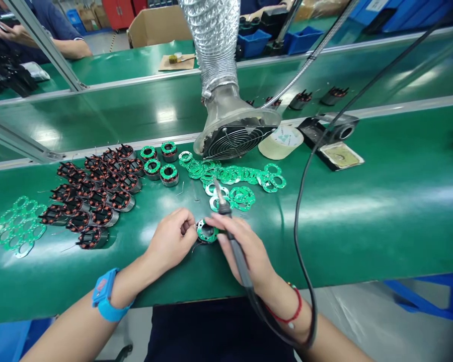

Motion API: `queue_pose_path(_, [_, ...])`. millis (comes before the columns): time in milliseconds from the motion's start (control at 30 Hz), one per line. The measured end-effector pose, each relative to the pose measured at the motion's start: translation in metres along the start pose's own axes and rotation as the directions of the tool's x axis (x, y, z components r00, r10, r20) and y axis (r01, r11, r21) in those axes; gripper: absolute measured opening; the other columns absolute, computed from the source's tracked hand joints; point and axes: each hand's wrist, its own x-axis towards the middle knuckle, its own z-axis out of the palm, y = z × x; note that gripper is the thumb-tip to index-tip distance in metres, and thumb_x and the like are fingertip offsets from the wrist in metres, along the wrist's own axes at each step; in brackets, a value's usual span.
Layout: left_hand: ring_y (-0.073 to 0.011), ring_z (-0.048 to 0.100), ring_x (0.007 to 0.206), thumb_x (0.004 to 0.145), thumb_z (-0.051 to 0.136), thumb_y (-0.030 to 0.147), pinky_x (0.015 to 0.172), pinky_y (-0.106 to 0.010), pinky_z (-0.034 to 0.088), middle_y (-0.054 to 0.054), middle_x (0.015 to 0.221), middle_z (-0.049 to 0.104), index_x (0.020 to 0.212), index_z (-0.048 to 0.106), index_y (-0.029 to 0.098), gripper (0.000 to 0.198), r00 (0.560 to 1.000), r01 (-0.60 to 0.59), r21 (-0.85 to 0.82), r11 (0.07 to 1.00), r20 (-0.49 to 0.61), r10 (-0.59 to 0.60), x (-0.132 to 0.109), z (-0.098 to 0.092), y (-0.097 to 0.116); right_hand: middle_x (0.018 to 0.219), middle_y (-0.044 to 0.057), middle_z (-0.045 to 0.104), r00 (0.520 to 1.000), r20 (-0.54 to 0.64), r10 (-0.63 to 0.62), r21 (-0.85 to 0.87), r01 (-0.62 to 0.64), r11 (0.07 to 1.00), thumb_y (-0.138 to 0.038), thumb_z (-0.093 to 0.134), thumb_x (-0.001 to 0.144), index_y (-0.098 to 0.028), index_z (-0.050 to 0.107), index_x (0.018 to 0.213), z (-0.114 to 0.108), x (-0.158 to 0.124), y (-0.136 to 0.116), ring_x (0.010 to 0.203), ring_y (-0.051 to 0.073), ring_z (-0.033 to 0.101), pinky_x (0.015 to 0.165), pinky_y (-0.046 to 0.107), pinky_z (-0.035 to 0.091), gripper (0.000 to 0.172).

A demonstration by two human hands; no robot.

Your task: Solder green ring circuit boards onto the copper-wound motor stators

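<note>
A motor stator topped by a green ring-shaped circuit board (pixel 201 232) stands on the green bench between my hands. At its left edge my left hand (pixel 175 235) is closed in a pinch; whatever its fingertips grip is hidden. My right hand (pixel 245 246) carries a soldering iron (pixel 238 254), tip pointing up and away from the stator. Fingers of that hand reach to the board's right rim. Beyond lie loose green ring boards (pixel 243 197), some overlapping. Stators with boards on top (pixel 168 172) stand to their left, beside a group of several bare copper-wound stators (pixel 104 213).
A fume extractor hood (pixel 237 133) on a foil duct hangs over the bench. Behind it are a tape roll (pixel 281 143) and a soldering stand with sponge (pixel 340 155). The iron's black cable (pixel 297 216) loops at right. Another person's arm (pixel 73 49) shows at upper left.
</note>
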Motion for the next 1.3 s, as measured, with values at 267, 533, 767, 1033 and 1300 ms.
queue_pose_path(267, [-0.0131,0.051,0.068,0.085,0.050,0.026,0.061,-0.026,0.039,0.001,0.078,0.054,0.093,0.050,0.019,0.010,0.996,0.041,0.017,0.999,0.079,-0.042,-0.003,-0.007,-0.006,0.111,0.012,0.061,0.996,0.091,0.008,-0.163,0.007,0.987,-0.019,0.054,0.087,-0.022,0.037,0.134,0.006,0.002,0.006,0.099,0.027,0.056,0.082,0.047,0.050,0.051])
queue_pose_path(533, [-0.0140,0.052,0.077,0.089,0.045,0.017,0.070,-0.026,0.040,-0.001,0.080,0.055,0.082,0.058,0.019,0.015,0.985,-0.123,0.032,0.992,0.129,0.118,-0.002,-0.014,-0.006,0.109,0.010,0.061,0.996,0.038,0.084,-0.107,-0.079,0.991,-0.018,0.051,0.088,-0.022,0.041,0.130,0.001,0.000,0.005,0.095,0.023,0.059,0.081,0.040,0.052,0.044])
queue_pose_path(767, [-0.0113,0.048,0.066,0.085,0.051,0.019,0.060,-0.022,0.037,0.002,0.073,0.054,0.078,0.056,0.018,0.009,0.993,-0.042,-0.116,0.992,0.102,0.054,0.000,-0.009,-0.003,0.127,0.012,0.057,0.982,0.089,-0.169,-0.109,0.178,0.978,-0.013,0.052,0.087,-0.024,0.028,0.139,0.007,0.001,0.003,0.113,0.026,0.053,0.086,0.046,0.048,0.058])
queue_pose_path(1033, [-0.0109,0.047,0.066,0.082,0.048,0.016,0.060,-0.022,0.037,0.003,0.069,0.052,0.074,0.054,0.017,0.010,0.993,0.001,-0.176,0.984,0.116,0.019,0.001,-0.010,-0.004,0.102,0.007,0.068,0.986,0.059,-0.157,-0.147,0.164,0.976,-0.007,0.050,0.084,-0.022,0.043,0.128,0.004,-0.001,-0.001,0.096,0.022,0.059,0.081,0.042,0.047,0.047])
queue_pose_path(1300, [-0.0107,0.044,0.063,0.077,0.046,0.010,0.057,-0.022,0.033,0.003,0.068,0.049,0.067,0.049,0.017,0.013,0.998,-0.018,-0.050,0.999,0.061,0.021,0.002,-0.010,-0.005,0.085,0.004,0.071,0.985,-0.162,-0.052,0.067,0.064,0.996,-0.009,0.051,0.087,-0.021,0.048,0.128,-0.002,-0.004,-0.001,0.081,0.020,0.065,0.077,0.038,0.049,0.043])
